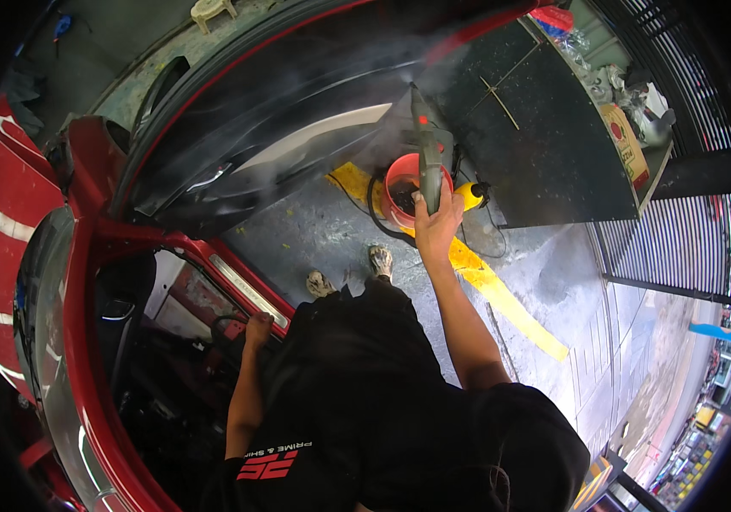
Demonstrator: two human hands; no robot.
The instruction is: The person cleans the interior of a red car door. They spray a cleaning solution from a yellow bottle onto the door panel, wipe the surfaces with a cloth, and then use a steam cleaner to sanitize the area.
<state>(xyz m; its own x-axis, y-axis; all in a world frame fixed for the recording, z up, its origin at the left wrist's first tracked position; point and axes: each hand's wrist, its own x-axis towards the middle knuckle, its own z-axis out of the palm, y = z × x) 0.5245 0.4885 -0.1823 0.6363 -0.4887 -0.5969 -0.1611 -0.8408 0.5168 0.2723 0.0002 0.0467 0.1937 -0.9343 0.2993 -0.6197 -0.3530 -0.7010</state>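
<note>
My right hand (437,221) is closed around the grey handle of a steam cleaner gun (429,153). Its nozzle points away from me, towards the inner panel of an open car door (289,121), and whitish vapour drifts around the tip and across the panel. My left hand (259,329) is at the door sill (244,288) of the red car, by a red and black object inside the sill; whether it grips anything cannot be told. Beneath the gun stands a red bucket (397,173) with dark contents, and a yellow bottle (470,195) with a black top lies beside it.
A black hose (375,211) and thin cables run on the floor by the bucket. A yellow floor stripe (506,301) passes to the right. A dark cabinet (544,141) with bags and a pizza box (624,144) on it stands at the right. The car's door frame (81,358) curves at the left.
</note>
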